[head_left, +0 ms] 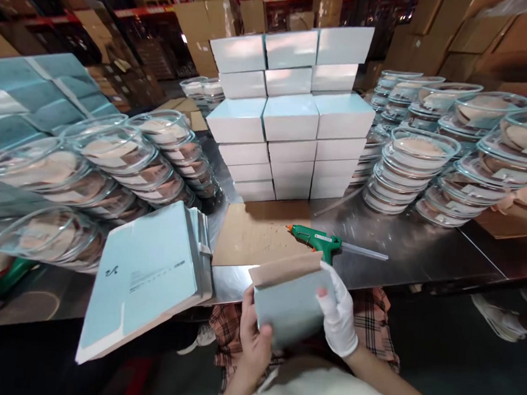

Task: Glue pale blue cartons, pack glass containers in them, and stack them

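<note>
The blue box [292,306] is low in the frame, just right of the middle, between the two hands and touching both. Its long side seems to run across, a little higher at the right end. A brown flap [287,270] sticks up along its far edge, so from the hands the flap is up the frame. The right hand [340,316] looks nearer to it — the fingertips are right by the flap's right end.

The left hand [255,337] is bare and grips the left end, thumb on the blue face. The right hand wears a white glove, with the thumb tip poking out bare. It is curled round the right end, thumb on the face too.

The box is plain pale blue outside, and the flap shows plain brown card. The low part is blurry, so I can't tell if that end is open or closed.

Just up from the box is a green glue gun [317,238] with an orange tip pointing left and a clear stick out of its back. It is nearer the right hand. To its left a brown card sheet [251,236] lies on the shiny metal table [402,233].

Left of the hands is a pile of flat blue boxes [148,273], with small dark print on top. Up the middle stands a tall stack of white and blue boxes [292,120]. Clear dishes are piled at the left [112,149] and the right [412,166] — many high.
</note>
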Available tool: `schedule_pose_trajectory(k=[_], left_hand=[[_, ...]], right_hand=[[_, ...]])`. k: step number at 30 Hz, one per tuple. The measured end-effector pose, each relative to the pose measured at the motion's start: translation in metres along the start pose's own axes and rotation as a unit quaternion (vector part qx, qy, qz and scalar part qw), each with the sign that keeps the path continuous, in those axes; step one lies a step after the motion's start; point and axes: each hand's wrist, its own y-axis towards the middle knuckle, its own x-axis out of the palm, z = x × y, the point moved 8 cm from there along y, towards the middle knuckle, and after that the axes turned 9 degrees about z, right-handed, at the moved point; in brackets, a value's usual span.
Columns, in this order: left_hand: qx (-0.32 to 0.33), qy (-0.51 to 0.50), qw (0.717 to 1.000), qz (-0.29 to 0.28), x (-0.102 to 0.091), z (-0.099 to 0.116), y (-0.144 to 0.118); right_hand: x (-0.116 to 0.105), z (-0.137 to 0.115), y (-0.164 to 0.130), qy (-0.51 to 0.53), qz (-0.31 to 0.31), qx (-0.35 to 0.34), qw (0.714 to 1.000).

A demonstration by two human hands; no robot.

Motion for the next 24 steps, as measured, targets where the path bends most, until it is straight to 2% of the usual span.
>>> schedule_pose_trajectory(k=[2, 3, 5, 7, 9, 10, 12, 14, 15, 16, 20, 22, 24], left_hand=[[0.037, -0.069, 0.994, 0.079, -0.010, 0.014, 0.004], [0.059, -0.088, 0.991, 0.086, -0.012, 0.020, 0.005], [0.099, -0.076, 0.992, 0.028, -0.010, 0.027, 0.007], [0.118, -0.037, 0.992, -0.018, -0.013, 0.024, 0.010], [0.095, -0.019, 0.995, 0.017, -0.029, 0.012, 0.017], [0.072, -0.021, 0.996, 0.054, -0.040, 0.005, 0.021], [0.035, -0.038, 0.992, 0.112, -0.053, -0.005, 0.028], [0.023, -0.058, 0.990, 0.131, -0.055, -0.006, 0.033], [0.023, -0.065, 0.989, 0.131, -0.053, -0.004, 0.036], [0.023, -0.071, 0.989, 0.130, -0.050, -0.001, 0.039], [0.017, -0.106, 0.984, 0.144, -0.042, 0.014, 0.046], [0.021, -0.117, 0.982, 0.146, -0.039, 0.022, 0.049], [0.034, -0.119, 0.983, 0.134, -0.034, 0.032, 0.052]], right_hand=[[-0.003, 0.005, 0.002, 0.034, 0.047, 0.060, 0.997], [-0.005, 0.007, 0.003, 0.056, 0.062, 0.075, 0.994], [-0.012, 0.010, 0.008, 0.084, 0.068, 0.082, 0.991], [-0.020, 0.017, 0.018, 0.046, 0.040, 0.087, 0.994], [-0.030, 0.024, 0.035, -0.089, 0.011, 0.095, 0.991], [-0.034, 0.030, 0.045, -0.183, -0.009, 0.108, 0.977], [-0.034, 0.044, 0.061, -0.362, -0.069, 0.162, 0.916], [-0.028, 0.057, 0.072, -0.448, -0.123, 0.222, 0.857], [-0.024, 0.062, 0.076, -0.452, -0.140, 0.243, 0.847], [-0.020, 0.066, 0.080, -0.435, -0.145, 0.257, 0.851], [-0.015, 0.070, 0.087, -0.283, -0.136, 0.293, 0.903], [-0.019, 0.063, 0.086, -0.232, -0.122, 0.293, 0.920], [-0.026, 0.045, 0.083, -0.178, -0.079, 0.267, 0.944]])
